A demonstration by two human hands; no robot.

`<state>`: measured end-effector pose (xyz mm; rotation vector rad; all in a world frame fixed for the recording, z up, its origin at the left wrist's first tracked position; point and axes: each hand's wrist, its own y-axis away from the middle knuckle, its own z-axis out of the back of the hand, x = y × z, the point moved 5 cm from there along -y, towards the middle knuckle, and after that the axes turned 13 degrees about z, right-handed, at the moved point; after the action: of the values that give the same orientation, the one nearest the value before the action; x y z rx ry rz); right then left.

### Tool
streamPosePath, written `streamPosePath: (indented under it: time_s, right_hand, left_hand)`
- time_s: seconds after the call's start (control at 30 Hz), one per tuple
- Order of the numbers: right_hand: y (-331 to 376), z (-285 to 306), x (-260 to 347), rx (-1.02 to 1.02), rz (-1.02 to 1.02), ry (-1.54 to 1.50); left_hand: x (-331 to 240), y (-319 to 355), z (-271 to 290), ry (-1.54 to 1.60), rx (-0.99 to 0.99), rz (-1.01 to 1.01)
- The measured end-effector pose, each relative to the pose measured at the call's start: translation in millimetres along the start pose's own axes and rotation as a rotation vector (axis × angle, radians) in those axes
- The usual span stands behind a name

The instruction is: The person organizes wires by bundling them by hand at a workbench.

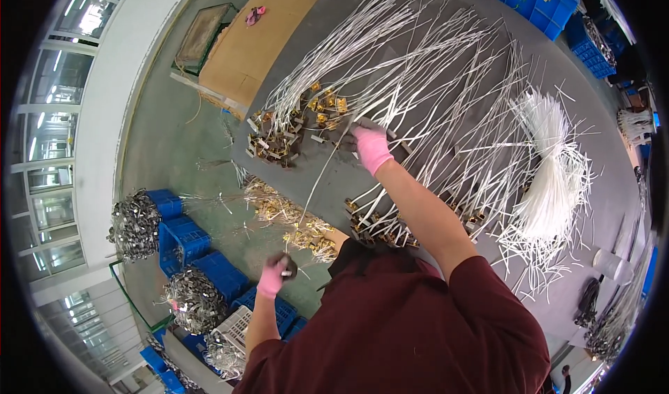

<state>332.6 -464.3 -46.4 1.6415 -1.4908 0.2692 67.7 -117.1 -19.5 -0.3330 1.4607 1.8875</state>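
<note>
My right hand (pixel 371 148), in a pink glove with dark grey fingertips, reaches over the grey tabletop (pixel 327 192). Its fingers are closed at the upper end of a thin white wire (pixel 319 178), which droops down and left past the table edge. Just left of these fingers lies a pile of small metal parts (pixel 279 139), some brass-coloured, with white wires (pixel 348 35) running away from them. My left hand (pixel 274 275), gloved the same way, is off the table at lower left. Its fingers are curled round something small; a pale bit shows, its kind unclear.
A thick bundle of white wires (pixel 547 178) lies at the right. More wired parts (pixel 380 226) line the near table edge against my body. Blue crates (pixel 219 272) and heaps of metal parts (pixel 195 300) stand at lower left. A brown board (pixel 261 42) adjoins the table's far left.
</note>
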Motion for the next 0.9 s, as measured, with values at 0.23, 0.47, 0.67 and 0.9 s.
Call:
streamPosePath:
  time_s: [0.23,0.47,0.67,0.9]
  right_hand:
    - [-19,24,43,-0.156,0.413,0.159]
    - [-2,12,88,-0.095,0.410,-0.031]
    - [12,20,74,-0.020,0.330,0.232]
    - [5,39,151,-0.134,0.505,0.147]
  left_hand:
    - [80,62,18,0.304,0.033,0.287]
    - [81,59,22,0.436,-0.058,0.126]
    - [38,56,11,0.474,0.135,0.111]
    - [15,44,-8,0.494,0.139,0.106]
